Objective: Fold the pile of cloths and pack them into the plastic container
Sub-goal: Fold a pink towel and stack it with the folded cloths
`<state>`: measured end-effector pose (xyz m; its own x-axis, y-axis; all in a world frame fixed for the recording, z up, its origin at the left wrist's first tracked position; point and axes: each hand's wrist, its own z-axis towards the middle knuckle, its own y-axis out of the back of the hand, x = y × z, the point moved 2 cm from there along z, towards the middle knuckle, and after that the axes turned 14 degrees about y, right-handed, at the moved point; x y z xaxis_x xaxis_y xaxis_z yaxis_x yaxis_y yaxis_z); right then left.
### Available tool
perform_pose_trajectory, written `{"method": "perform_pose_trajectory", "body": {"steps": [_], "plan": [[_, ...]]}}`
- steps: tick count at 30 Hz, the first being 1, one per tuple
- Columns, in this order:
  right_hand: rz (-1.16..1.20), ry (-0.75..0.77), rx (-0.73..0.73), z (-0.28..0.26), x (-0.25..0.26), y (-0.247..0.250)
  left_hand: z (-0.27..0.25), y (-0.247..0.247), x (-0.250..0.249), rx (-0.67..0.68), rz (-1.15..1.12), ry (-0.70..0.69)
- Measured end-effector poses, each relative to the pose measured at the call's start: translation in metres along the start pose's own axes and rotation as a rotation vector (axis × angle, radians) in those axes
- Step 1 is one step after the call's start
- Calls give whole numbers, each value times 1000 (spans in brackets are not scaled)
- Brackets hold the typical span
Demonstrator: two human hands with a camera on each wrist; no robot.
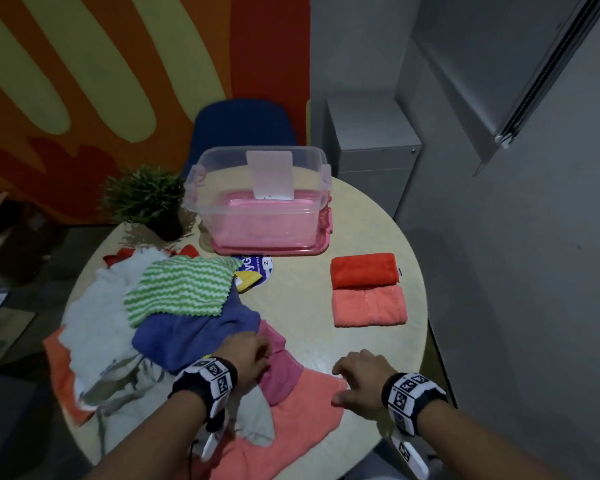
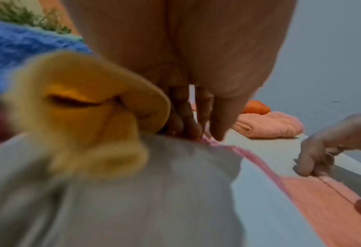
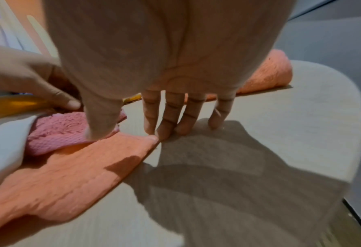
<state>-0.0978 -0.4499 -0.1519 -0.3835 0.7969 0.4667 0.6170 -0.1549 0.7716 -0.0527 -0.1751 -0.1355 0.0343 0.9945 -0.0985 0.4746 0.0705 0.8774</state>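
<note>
A pile of loose cloths covers the table's left half: a white cloth (image 1: 94, 323), a green-striped cloth (image 1: 181, 289) and a blue cloth (image 1: 194, 334). At the near edge a pink cloth (image 1: 281, 372) (image 3: 59, 133) lies on a flat salmon cloth (image 1: 302, 410) (image 3: 80, 167). My left hand (image 1: 257, 351) (image 2: 205, 133) pinches the pink cloth's edge between thumb and fingers. My right hand (image 1: 352, 375) (image 3: 129, 133) presses straight fingertips onto the salmon cloth's corner, with the thumb on the cloth. The clear plastic container (image 1: 222, 154) stands open at the back on its pink lid.
Two folded cloths lie at the right, a red one (image 1: 362, 270) behind a salmon one (image 1: 369, 306) (image 2: 268, 125). A yellow cloth (image 2: 80, 103) bulges from the pile. A potted plant (image 1: 146, 199) stands back left. Behind the table are a blue chair (image 1: 243, 123) and a grey cabinet (image 1: 371, 150).
</note>
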Motion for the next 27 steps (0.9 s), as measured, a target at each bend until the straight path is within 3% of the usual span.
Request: {"method": "perform_pose_trajectory", "body": {"steps": [4, 9, 14, 18, 22, 24, 27], "plan": [[11, -49, -18, 5, 13, -8, -18, -31, 9, 6, -91, 61], [287, -10, -67, 2, 22, 20, -22, -11, -2, -5, -146, 68], [616, 198, -379, -8, 63, 96, -39, 69, -59, -2, -542, -315], [675, 364, -558, -22, 90, 157, -43, 127, -75, 122, -786, -379], [677, 441, -839, -47, 94, 209, -45, 148, -64, 211, -921, -401], [703, 459, -934, -58, 90, 228, -45, 157, -56, 161, -959, -362], [664, 471, -1083, -72, 79, 248, -38, 178, -40, -104, -840, -292]]}}
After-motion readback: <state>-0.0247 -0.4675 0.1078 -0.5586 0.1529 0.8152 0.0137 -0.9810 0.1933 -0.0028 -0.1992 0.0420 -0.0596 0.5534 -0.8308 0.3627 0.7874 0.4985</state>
